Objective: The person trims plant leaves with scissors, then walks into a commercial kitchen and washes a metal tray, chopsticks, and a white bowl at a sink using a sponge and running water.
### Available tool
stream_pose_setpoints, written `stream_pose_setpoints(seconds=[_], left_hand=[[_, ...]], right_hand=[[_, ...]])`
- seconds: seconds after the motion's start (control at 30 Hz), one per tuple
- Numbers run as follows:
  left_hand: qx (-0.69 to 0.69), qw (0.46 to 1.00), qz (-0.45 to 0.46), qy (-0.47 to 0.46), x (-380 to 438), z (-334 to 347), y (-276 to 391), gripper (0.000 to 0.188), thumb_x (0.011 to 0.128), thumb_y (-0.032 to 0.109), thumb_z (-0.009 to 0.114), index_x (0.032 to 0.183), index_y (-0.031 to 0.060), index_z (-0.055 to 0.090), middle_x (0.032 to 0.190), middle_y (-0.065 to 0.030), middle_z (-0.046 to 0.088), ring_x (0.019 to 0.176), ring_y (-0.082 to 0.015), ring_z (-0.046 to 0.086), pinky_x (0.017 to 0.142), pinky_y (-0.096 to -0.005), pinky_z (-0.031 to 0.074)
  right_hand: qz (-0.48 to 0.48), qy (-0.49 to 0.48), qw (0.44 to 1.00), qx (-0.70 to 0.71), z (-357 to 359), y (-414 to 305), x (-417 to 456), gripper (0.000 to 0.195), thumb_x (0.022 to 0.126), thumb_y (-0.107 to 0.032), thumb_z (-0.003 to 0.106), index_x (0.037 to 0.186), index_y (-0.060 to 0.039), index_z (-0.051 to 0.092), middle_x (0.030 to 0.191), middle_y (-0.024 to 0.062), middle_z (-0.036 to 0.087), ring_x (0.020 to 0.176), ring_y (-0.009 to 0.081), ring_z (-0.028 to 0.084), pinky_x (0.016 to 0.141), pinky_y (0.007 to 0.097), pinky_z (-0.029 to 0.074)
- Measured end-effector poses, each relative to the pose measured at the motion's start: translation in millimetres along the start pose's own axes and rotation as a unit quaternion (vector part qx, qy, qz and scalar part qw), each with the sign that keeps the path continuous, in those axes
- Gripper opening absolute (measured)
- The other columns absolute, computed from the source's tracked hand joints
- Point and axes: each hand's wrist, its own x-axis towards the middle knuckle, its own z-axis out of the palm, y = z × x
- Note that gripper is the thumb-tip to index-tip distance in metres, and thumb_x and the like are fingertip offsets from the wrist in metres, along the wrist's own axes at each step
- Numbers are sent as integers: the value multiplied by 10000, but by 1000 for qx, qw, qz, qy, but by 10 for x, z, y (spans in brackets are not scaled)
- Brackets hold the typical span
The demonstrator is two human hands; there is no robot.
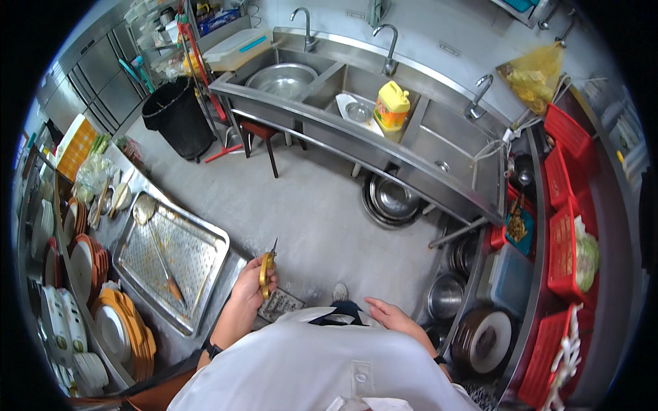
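My left hand (249,282) grips a pair of scissors (266,275) by its yellow handles, with the dark blades pointing away from me. It is just right of a steel table on which a perforated metal tray (205,262) lies. Inside the tray rests a long-handled ladle or skimmer (160,251) with a wooden grip. My right hand (388,312) hangs in front of my white garment (308,359), its fingers apart and nothing in it. The floor (318,216) lies beyond both hands.
A steel three-bowl sink (360,138) runs across the far side, with a yellow jug (392,105) in its middle bowl. Stacked metal basins (393,198) sit beneath it. At left are a black bin (177,120) and racked plates (87,264); at right, red baskets (561,251) line a shelf.
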Motion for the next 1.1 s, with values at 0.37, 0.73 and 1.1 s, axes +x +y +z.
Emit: stream_pose_setpoints(seconds=[0.37, 0.73, 1.1], left_hand=[[-57, 993, 74, 73, 1282, 626, 1137, 346, 794, -56, 470, 1129, 30, 470, 854, -76, 539, 569, -157, 530, 412, -256, 426], [-51, 984, 170, 32, 3136, 649, 3060, 463, 789, -28, 499, 1242, 14, 414, 892, -78, 523, 625, -162, 546, 478, -265, 453], [128, 953, 274, -3, 3856, 722, 4366, 561, 757, -44, 553, 1296, 32, 415, 1136, -84, 529, 810, -144, 582, 673, -252, 482]], right_hand=[[-133, -252, 949, -133, -1272, -411, 2032, 387, 861, -263, 477, 1188, -64, 531, 1086, 134, 612, 937, 249, 602, 832, 306, 450], [-56, 53, 974, -215, -2117, -2120, 3957, 257, 818, -266, 585, 919, -34, 630, 831, 191, 637, 784, 301, 629, 688, 360, 478], [-175, -248, 937, 172, -1980, -4601, 6043, 524, 921, -393, 464, 1280, -26, 360, 1290, 144, 443, 1130, 212, 489, 936, 358, 398]])
